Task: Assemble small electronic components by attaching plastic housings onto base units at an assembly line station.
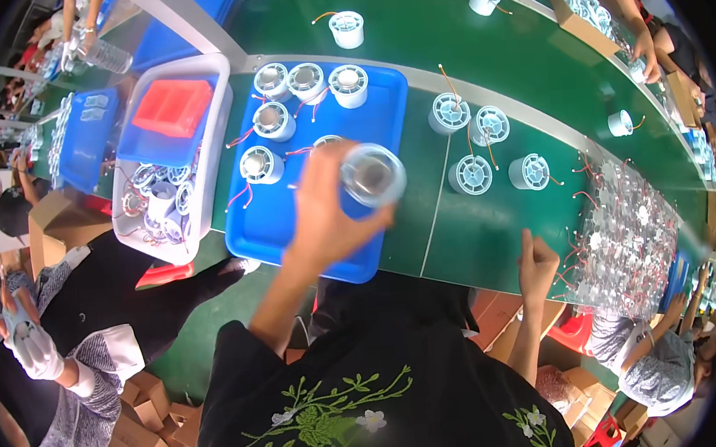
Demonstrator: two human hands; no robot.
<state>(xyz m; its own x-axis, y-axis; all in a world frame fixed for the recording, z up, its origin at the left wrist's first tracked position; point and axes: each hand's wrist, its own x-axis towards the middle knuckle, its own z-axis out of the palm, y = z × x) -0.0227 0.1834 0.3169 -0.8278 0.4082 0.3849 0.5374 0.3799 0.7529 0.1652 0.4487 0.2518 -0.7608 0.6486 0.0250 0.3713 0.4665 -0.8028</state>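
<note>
My left hand (pixel 324 218) is over the blue tray (pixel 257 223), closed around a round white plastic motor housing (pixel 374 176) with a greyish centre; the housing is slightly blurred. Behind it, another housing is mostly hidden by my fingers. Several similar white housings (pixel 261 165) with round metal centres and red wires sit in the tray's left and far parts. My right hand (pixel 536 267) is curled at the near edge of the green table, with one digit pointing up and nothing visible in it. Beyond it stand several white slotted housings (pixel 470 175) with thin wires.
Left of the tray stands a white bin (pixel 217 92) with loose housings and a red basket (pixel 172 106). Many clear-wrapped parts with red wires (pixel 623 228) cover the right. A metal rail divides off a green surface (pixel 418 25) carrying scattered housings. Co-workers are on both sides.
</note>
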